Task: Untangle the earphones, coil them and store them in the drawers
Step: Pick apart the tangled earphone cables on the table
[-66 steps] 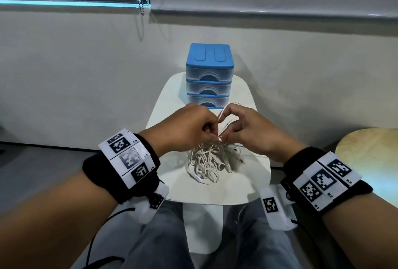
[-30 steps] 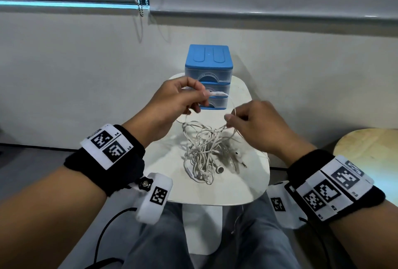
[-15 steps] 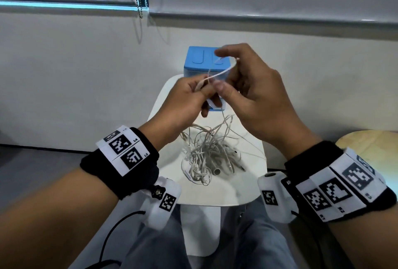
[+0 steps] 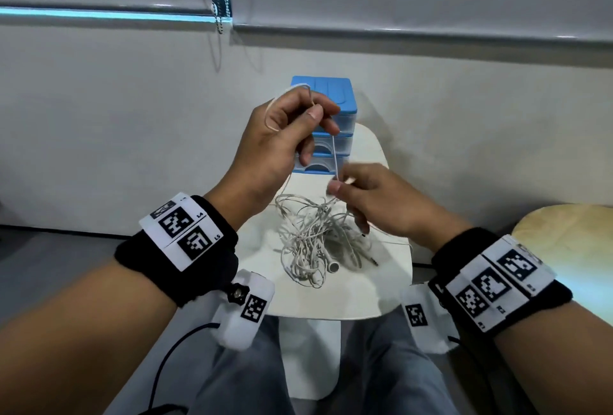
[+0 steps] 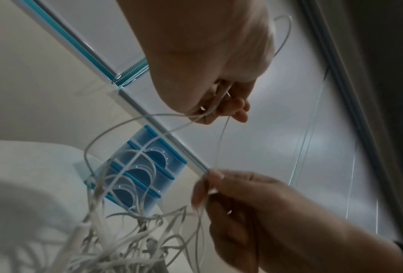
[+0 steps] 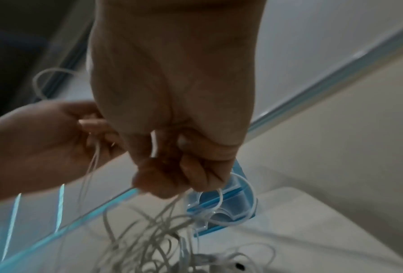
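Left hand (image 4: 282,135) pinches a raised cord loop, right hand (image 4: 361,195) pinches the strand just above the earphones (image 4: 315,242) tangled on the desk (image 4: 331,298), so yanking probably tightens knots or drags everything off.

White earphones (image 4: 313,242) lie on a white desk (image 4: 365,291). The drawers (image 4: 335,99) are blue with clear fronts. Black wristbands (image 4: 179,248) carry black-and-white square-patterned tags.
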### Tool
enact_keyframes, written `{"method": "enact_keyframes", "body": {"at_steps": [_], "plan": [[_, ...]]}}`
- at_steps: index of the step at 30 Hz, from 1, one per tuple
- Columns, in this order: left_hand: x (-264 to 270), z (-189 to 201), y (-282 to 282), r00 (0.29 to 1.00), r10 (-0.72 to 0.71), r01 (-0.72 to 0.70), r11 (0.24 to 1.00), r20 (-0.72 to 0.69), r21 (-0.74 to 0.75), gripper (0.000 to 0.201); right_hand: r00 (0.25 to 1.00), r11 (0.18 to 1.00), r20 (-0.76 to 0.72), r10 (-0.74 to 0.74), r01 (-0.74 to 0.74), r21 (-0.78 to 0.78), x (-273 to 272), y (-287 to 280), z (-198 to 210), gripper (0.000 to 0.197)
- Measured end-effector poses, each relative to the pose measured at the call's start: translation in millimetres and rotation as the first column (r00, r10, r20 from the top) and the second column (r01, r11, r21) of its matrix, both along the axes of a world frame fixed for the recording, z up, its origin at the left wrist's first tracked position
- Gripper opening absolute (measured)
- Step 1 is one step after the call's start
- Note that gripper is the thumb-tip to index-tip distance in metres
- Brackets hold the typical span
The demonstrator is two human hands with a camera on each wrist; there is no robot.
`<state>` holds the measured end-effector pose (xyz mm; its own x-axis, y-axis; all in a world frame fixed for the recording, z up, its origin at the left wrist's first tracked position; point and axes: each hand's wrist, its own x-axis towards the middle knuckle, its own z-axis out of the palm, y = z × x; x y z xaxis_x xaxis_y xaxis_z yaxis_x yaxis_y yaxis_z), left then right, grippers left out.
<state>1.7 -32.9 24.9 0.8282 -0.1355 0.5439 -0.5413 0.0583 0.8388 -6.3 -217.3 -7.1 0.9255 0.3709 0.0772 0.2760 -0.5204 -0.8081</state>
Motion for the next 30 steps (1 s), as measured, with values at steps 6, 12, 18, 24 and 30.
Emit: {"method": "enact_keyframes", "body": {"at_steps": [6,12,18,24,30], "plan": [[3.9,-12.5,-1.7,0.934,-0.11,0.109,0.994,-0.34,-0.021,0.051,0.953,0.999,0.299,-0.051,0.047,0.019,-6.4,2.9,32.2,0.035],[3.5,-16.5,-6.1,0.862,-0.259,0.295,0.956,-0.435,0.016,0.032,0.712,0.976,0.682,-0.168,0.023,0.217,-16.8,5.3,70.7,0.027],[4.1,-19.5,-2.6,0.876,-0.063,0.316,0.823,-0.478,0.471,0.013,0.422,0.973,0.879,-0.221,0.15,0.173,-17.4,-0.5,81.8,0.016],[7.2,-17.6,5.0,0.927,0.051,0.139,0.874,-0.372,0.465,0.033,0.629,0.939,0.718,-0.298,0.33,0.1,-0.1,-16.3,63.6,0.023],[4.0,14.3,-0.5,0.968,-0.102,0.111,0.993,-0.231,0.028,0.031,0.971,0.995,0.218,-0.093,0.1,-0.022,-0.7,0.7,-0.9,0.022]]}}
